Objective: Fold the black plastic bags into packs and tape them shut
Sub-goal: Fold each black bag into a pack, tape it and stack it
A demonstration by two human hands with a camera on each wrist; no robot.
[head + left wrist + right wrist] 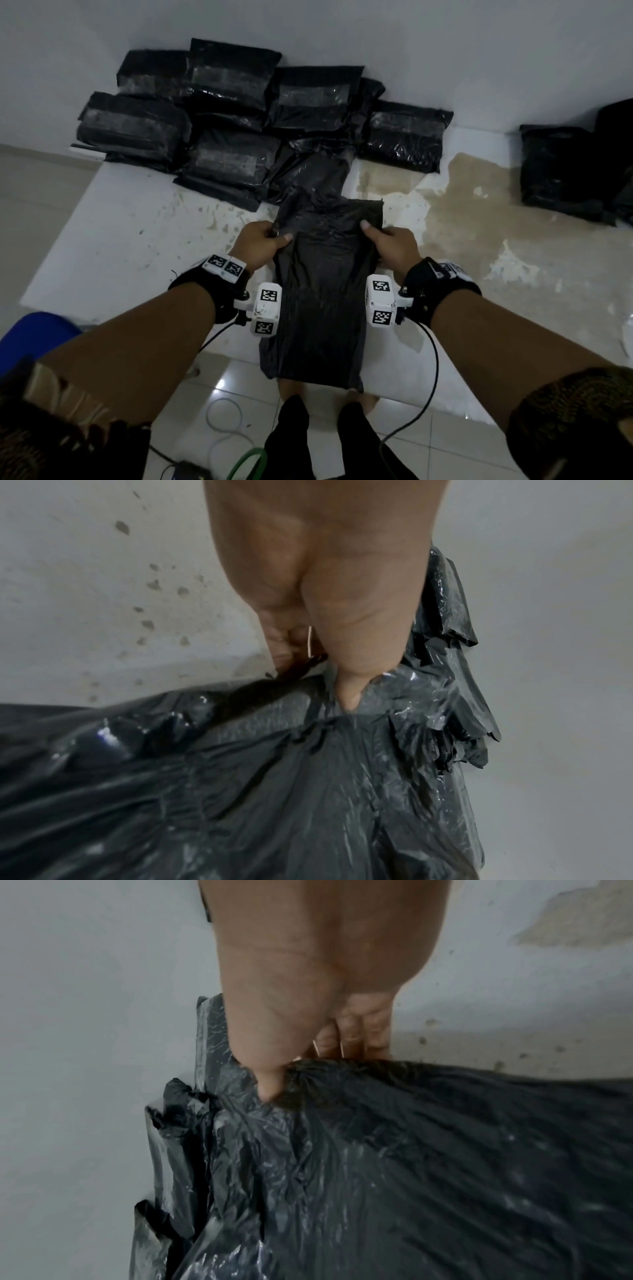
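Setting: white, stained platform against a pale wall, tiled floor below. Far left: blue object, partly seen. Rear left to centre: stack of taped black packs, overlapping. Centre: black plastic bags, one long bundle, hanging over the platform's near edge. Left hand clamped on the bundle's left edge, thumb on top. Right hand clamped on its right edge likewise. Far right: more black bags by the wall.
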